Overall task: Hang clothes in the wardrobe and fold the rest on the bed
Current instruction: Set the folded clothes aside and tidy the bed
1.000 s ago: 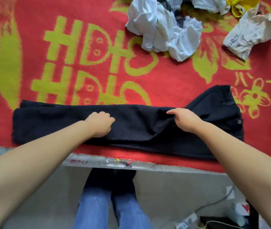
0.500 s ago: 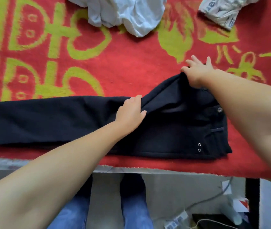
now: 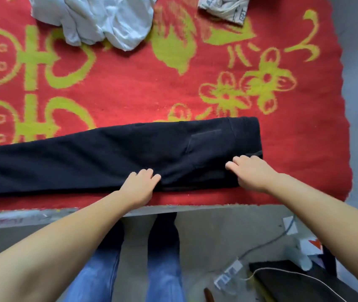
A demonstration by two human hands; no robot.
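Note:
Black trousers (image 3: pixel 108 158) lie folded lengthwise along the near edge of the bed, waist end to the right and legs running off the left side of the view. My left hand (image 3: pixel 140 186) has its fingers curled on the trousers' near edge, about mid-length. My right hand (image 3: pixel 252 173) grips the near edge at the waist end, fingers curled into the cloth. A back pocket shows on the top layer.
The bed carries a red blanket (image 3: pixel 130 94) with yellow-green patterns. A crumpled white garment heap (image 3: pixel 108 18) and a cream printed garment (image 3: pixel 228 7) lie at the far side. On the floor to the right are a power strip (image 3: pixel 228 277), cables and a dark box (image 3: pixel 293 282).
My right hand has pulled the trousers' far waist half over toward me, so the upper part is now doubled. Both hands have come to the near edge, and the view has shifted right.

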